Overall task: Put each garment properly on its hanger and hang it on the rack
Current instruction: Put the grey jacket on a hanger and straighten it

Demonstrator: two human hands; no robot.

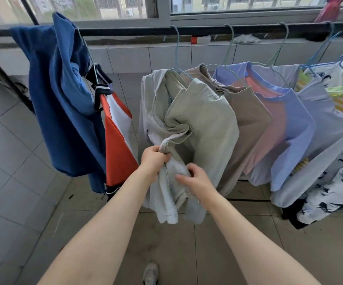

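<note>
A pale grey-green zip jacket hangs on a light blue hanger from the black rack bar, its front open. My left hand grips the jacket's left zipper edge near the hem. My right hand pinches the other front panel just below and to the right. To the left, a blue garment is draped over the bar, with an orange, white and navy garment hanging beside it.
To the right hang a beige top, a lilac and pink shirt, a pale lilac top and a white patterned garment. A tiled wall and window ledge stand behind the rack. My shoe shows on the tiled floor.
</note>
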